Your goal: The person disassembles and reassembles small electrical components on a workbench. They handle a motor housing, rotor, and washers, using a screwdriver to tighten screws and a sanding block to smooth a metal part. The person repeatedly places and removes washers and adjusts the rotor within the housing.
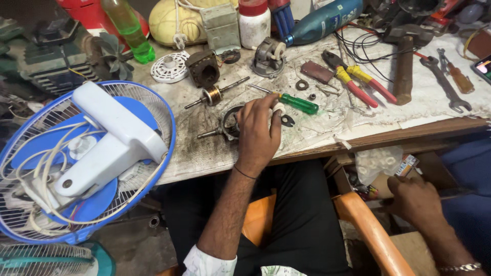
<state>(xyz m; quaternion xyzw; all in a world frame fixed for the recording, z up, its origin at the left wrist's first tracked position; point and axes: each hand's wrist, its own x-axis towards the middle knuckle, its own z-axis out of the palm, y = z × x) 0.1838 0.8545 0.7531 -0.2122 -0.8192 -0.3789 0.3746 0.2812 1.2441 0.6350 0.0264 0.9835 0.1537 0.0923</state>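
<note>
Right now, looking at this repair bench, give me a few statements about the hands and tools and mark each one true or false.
1. The left hand rests on a round metal motor part with a shaft. True.
2. The green-handled screwdriver is held in the right hand. False: it lies on the bench beside the left hand.
3. The right hand is below the bench edge, near a clear plastic bag. True.
4. The red-and-yellow-handled pliers lie on the floor. False: they lie on the bench.
5. The blue-rimmed fan guard overlaps the bench's left end. True.
</note>
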